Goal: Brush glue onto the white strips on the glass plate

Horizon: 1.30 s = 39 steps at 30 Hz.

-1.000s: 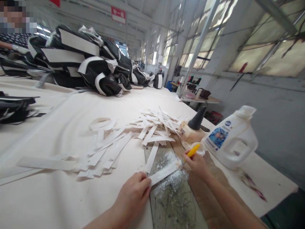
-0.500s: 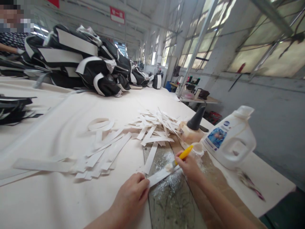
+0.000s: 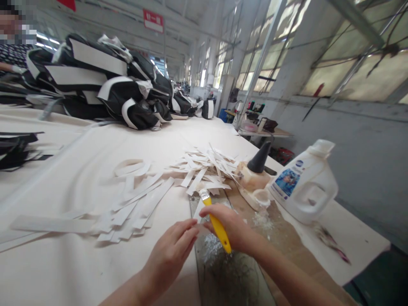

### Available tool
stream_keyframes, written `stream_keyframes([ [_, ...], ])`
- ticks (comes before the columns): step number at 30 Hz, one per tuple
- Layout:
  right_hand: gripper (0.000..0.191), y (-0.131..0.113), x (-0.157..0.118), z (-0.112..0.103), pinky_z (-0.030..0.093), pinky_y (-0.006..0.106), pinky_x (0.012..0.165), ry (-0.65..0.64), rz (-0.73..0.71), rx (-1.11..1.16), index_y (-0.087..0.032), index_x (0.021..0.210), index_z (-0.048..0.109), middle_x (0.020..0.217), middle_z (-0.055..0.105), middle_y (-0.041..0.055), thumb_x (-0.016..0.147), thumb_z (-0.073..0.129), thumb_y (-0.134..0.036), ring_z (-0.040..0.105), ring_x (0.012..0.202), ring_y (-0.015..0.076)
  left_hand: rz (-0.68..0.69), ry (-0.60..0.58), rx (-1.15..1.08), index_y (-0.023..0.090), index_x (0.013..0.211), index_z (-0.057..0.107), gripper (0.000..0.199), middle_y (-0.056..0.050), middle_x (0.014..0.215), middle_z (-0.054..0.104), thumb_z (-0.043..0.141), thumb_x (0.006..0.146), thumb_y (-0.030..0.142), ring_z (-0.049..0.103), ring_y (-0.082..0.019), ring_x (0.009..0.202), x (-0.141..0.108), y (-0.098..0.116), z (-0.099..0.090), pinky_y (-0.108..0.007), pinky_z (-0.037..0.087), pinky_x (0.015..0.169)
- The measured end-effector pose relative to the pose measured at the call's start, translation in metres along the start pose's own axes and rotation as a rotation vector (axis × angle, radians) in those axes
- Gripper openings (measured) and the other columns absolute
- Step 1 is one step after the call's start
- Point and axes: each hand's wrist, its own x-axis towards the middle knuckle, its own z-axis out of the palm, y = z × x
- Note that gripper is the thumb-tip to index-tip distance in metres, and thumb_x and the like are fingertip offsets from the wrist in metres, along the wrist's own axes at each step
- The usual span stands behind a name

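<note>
My right hand (image 3: 237,227) is wrapped round a paintbrush (image 3: 219,229) with a yellow handle, its pale bristles pointing away from me toward the loose strips. My left hand (image 3: 172,248) is closed at the fingertips on the end of a white strip (image 3: 202,230), which is mostly hidden between the two hands. Both hands meet over a grey-green board (image 3: 232,276) smeared with white glue. Just beyond them lies a tangled heap of white strips (image 3: 207,163). More strips (image 3: 143,208) lie fanned out to the left.
At right stand a white jug (image 3: 306,182), a small glue-crusted container (image 3: 261,197) and a black cone-shaped nozzle (image 3: 259,157). Brown cardboard (image 3: 287,246) lies under them. Black-and-white sewn pieces (image 3: 121,93) are piled at the back left, near another person.
My right hand has swung the brush left, off the strip, turning its handle toward me. My left hand stays near the board's left edge, with its fingers straighter. The view has shifted slightly.
</note>
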Motion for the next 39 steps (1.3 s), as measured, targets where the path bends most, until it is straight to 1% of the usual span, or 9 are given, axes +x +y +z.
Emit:
stream_keyframes([
  [4,0.026,-0.012,0.016,0.002,0.044,0.028,0.073,-0.005,-0.038,-0.030,-0.021,0.108,0.053,0.089,0.059,0.0029,0.083,0.052,-0.016,0.055,0.081,0.0161,-0.017,0.056,-0.008,0.017,0.120,0.043,0.034,-0.011,0.122,0.049,0.045,0.088,0.008,0.049,-0.017,0.113,0.006,0.000,-0.007,-0.028,0.044,0.095],
  [8,0.032,-0.005,0.022,-0.012,0.047,0.025,0.062,0.212,0.134,0.120,-0.022,0.115,0.048,0.083,0.055,0.0007,0.084,0.049,-0.020,0.054,0.067,0.0130,-0.250,0.083,-0.067,0.017,0.126,0.033,0.046,-0.015,0.135,0.036,0.053,0.085,0.019,0.038,-0.024,0.124,0.002,0.004,-0.004,-0.039,0.043,0.098],
  [13,0.044,0.018,0.011,-0.007,0.050,0.026,0.044,0.535,0.485,0.384,-0.019,0.117,0.043,0.073,0.043,-0.0032,0.076,0.055,-0.031,0.049,0.051,0.0111,-0.410,-0.176,-0.026,0.016,0.122,0.036,0.071,-0.014,0.116,0.053,0.074,0.065,0.035,0.052,-0.029,0.106,-0.012,0.013,0.010,-0.046,0.048,0.089],
  [16,0.048,0.030,-0.008,0.010,0.054,0.029,0.048,0.630,0.592,0.483,-0.018,0.115,0.043,0.076,0.041,-0.0024,0.072,0.058,-0.034,0.051,0.057,0.0130,-0.456,-0.364,0.038,0.016,0.111,0.048,0.044,-0.011,0.104,0.060,0.066,0.073,0.031,0.057,-0.027,0.095,-0.014,0.017,0.014,-0.044,0.049,0.084],
  [23,0.044,0.058,-0.048,0.008,0.052,0.038,0.070,0.607,0.565,0.222,-0.017,0.110,0.051,0.087,0.054,0.0045,0.076,0.055,-0.045,0.056,0.072,0.0191,-0.557,-0.618,0.087,0.021,0.092,0.057,0.014,-0.004,0.093,0.060,0.050,0.080,0.020,0.056,-0.020,0.088,-0.002,0.021,0.006,-0.033,0.046,0.080],
  [27,0.033,0.031,-0.044,-0.005,0.044,0.038,0.088,0.390,0.398,0.088,-0.020,0.109,0.058,0.099,0.061,0.0080,0.084,0.048,-0.038,0.056,0.096,0.0232,-0.559,-0.618,0.091,0.020,0.084,0.057,0.009,-0.003,0.091,0.058,0.048,0.080,0.020,0.055,-0.019,0.087,0.000,0.024,0.005,-0.029,0.044,0.077],
  [32,0.022,-0.005,-0.027,0.021,0.047,0.026,0.064,0.180,0.454,0.307,-0.019,0.083,0.063,0.077,0.065,0.0030,0.081,0.049,-0.036,0.061,0.072,0.0180,-0.573,-0.615,0.102,0.020,0.086,0.058,0.011,-0.003,0.086,0.057,0.048,0.080,0.020,0.054,-0.019,0.084,-0.003,0.023,0.007,-0.030,0.043,0.075],
  [35,0.026,0.019,-0.023,0.021,0.043,0.026,0.059,0.191,0.562,0.134,-0.018,0.075,0.062,0.067,0.062,0.0022,0.079,0.046,-0.038,0.058,0.062,0.0177,-0.572,-0.634,0.100,0.019,0.083,0.058,0.010,-0.004,0.087,0.057,0.050,0.079,0.019,0.054,-0.019,0.084,-0.003,0.021,0.007,-0.029,0.043,0.076],
  [39,0.034,0.068,-0.024,-0.022,0.037,0.028,0.054,0.316,0.673,-0.117,-0.018,0.061,0.058,0.055,0.056,0.0032,0.074,0.041,-0.044,0.055,0.055,0.0196,-0.577,-0.642,0.093,0.018,0.082,0.059,0.010,-0.004,0.088,0.057,0.049,0.079,0.019,0.055,-0.020,0.085,-0.003,0.021,0.008,-0.031,0.044,0.077],
])
